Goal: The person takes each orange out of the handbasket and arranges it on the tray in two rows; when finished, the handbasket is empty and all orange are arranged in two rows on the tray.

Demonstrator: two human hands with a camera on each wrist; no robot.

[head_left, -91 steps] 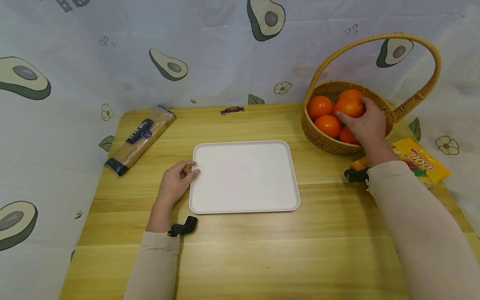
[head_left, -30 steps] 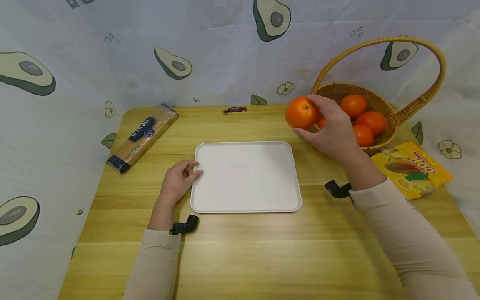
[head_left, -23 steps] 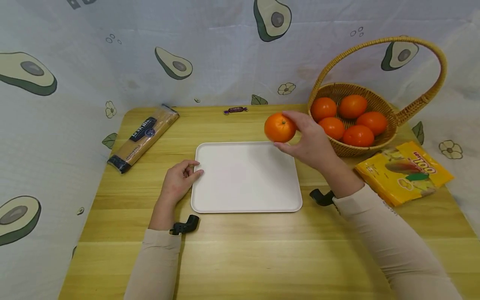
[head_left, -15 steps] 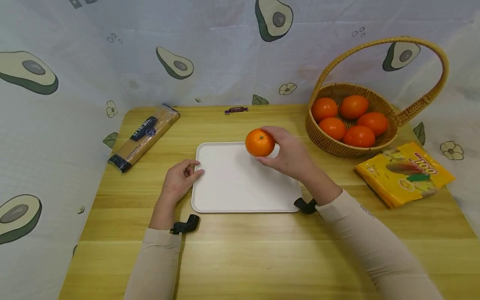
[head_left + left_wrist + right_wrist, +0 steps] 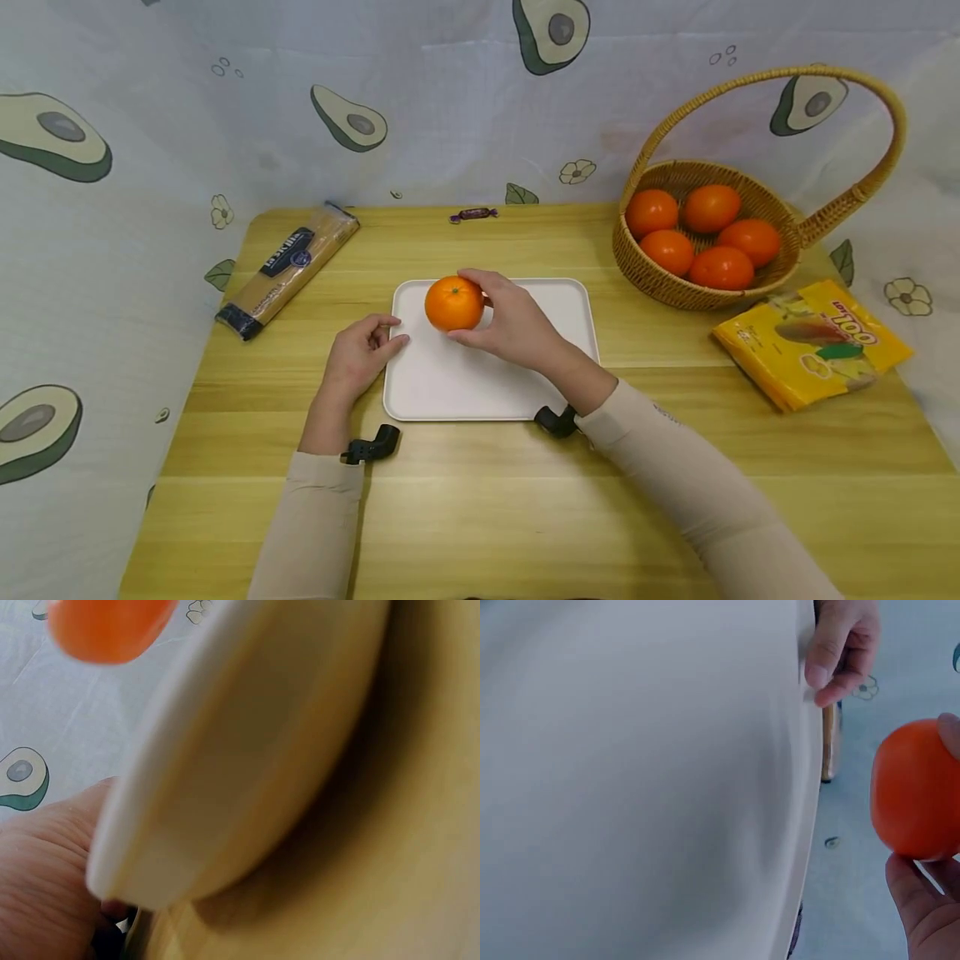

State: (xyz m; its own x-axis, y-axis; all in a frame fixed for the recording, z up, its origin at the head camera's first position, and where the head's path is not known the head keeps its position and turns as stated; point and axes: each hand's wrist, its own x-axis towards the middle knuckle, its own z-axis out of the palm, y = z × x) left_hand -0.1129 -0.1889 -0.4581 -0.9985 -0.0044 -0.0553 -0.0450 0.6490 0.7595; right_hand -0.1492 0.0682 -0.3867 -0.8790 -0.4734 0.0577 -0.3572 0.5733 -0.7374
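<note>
In the head view my right hand (image 5: 513, 323) holds an orange (image 5: 454, 304) over the left half of a white rectangular tray (image 5: 480, 387). Its thumb and fingers lie around the fruit's right side. The right wrist view shows the same orange (image 5: 915, 791) raised off the tray surface. My left hand (image 5: 358, 354) grips the tray's left edge with thumb and forefinger at the rim; its other fingers are partly hidden. A blurred part of the orange (image 5: 112, 626) also shows in the left wrist view, above the tray's rim (image 5: 172, 742).
A wicker basket (image 5: 652, 279) with a tall handle and several oranges (image 5: 711, 208) stands at the back right. Before it lies a yellow snack bag (image 5: 813, 343). At the back left is a spaghetti pack (image 5: 288, 271). A purple-wrapped candy (image 5: 474, 214) lies near the table's back edge.
My right hand has lifted the orange out of the basket and carried it left over the tray. The left hand stays at the tray's edge. The view has shifted slightly.
</note>
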